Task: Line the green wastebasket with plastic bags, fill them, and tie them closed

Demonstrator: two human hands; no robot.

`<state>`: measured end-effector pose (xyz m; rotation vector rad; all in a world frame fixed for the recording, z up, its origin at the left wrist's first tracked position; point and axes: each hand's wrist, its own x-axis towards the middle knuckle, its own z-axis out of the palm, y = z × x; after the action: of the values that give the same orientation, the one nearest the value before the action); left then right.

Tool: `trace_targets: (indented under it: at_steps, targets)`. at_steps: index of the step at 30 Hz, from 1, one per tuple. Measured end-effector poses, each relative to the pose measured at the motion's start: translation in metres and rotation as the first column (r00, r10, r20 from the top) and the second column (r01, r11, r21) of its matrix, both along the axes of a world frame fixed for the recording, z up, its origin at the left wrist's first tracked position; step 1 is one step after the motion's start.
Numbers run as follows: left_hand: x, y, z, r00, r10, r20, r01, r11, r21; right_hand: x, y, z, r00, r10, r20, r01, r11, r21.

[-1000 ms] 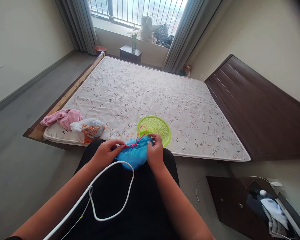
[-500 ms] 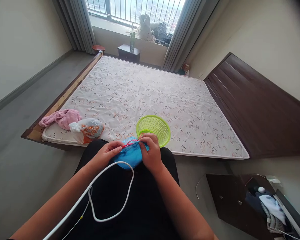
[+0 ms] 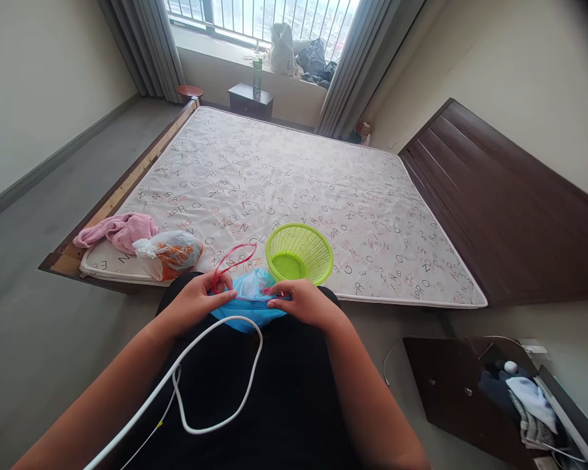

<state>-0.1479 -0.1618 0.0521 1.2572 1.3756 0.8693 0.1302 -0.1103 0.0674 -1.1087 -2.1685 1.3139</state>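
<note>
A blue plastic bag rests on my lap, its mouth spread between both hands. My left hand pinches the bag's left edge, and a red drawstring loops up from those fingers. On the other side, my right hand grips the right edge with thumb and fingers. What lies inside the bag cannot be made out. Just beyond my right hand, a green plastic basket sits tilted on the mattress, with nothing visible in it.
A tied white bag with orange print and a pink cloth lie at the left corner of the mattress. A white cable crosses in front of my lap. A dark nightstand with clothes stands at right.
The gathered mouth of the bag has been pulled wider. My right hand has moved lower and turned, and the red drawstring now stands up in a loop by my left hand.
</note>
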Motion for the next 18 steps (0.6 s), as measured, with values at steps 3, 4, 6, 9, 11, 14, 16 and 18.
trace_targets:
  at_steps: [3,4,6,9,11,14,16,18]
  targets:
    - [-0.011,0.004,-0.004,0.983,0.052,-0.178,-0.037,0.996,0.087,0.007,0.002,0.005,0.999,0.028,0.044,-0.035,0.984,0.175]
    - [-0.014,0.006,-0.005,0.978,0.079,-0.195,-0.058,0.992,0.109,0.008,0.002,0.006,1.000,0.013,0.015,-0.016,0.973,0.230]
    - [-0.017,0.006,-0.003,0.974,0.087,-0.210,-0.059,0.989,0.132,0.009,0.001,0.007,0.993,-0.070,-0.096,0.097,0.945,0.313]
    - [-0.012,-0.002,0.014,0.978,-0.080,-0.194,0.103,0.988,0.114,0.005,-0.002,0.005,0.925,-0.282,-0.256,0.364,0.851,0.379]
    - [-0.006,-0.010,0.035,0.958,-0.262,-0.119,0.273,0.958,0.087,0.000,-0.002,0.000,0.863,-0.415,-0.288,0.503,0.757,0.416]
    - [-0.002,-0.017,0.068,0.871,-0.490,0.023,0.489,0.871,0.038,-0.004,0.001,-0.007,0.798,-0.528,-0.289,0.599,0.652,0.465]
    - [-0.005,-0.016,0.081,0.802,-0.586,0.115,0.590,0.807,-0.005,-0.005,0.002,-0.009,0.770,-0.558,-0.309,0.635,0.626,0.453]
    - [-0.006,-0.015,0.082,0.831,-0.522,0.190,0.531,0.848,0.007,-0.008,0.003,-0.009,0.751,-0.564,-0.343,0.660,0.634,0.402]
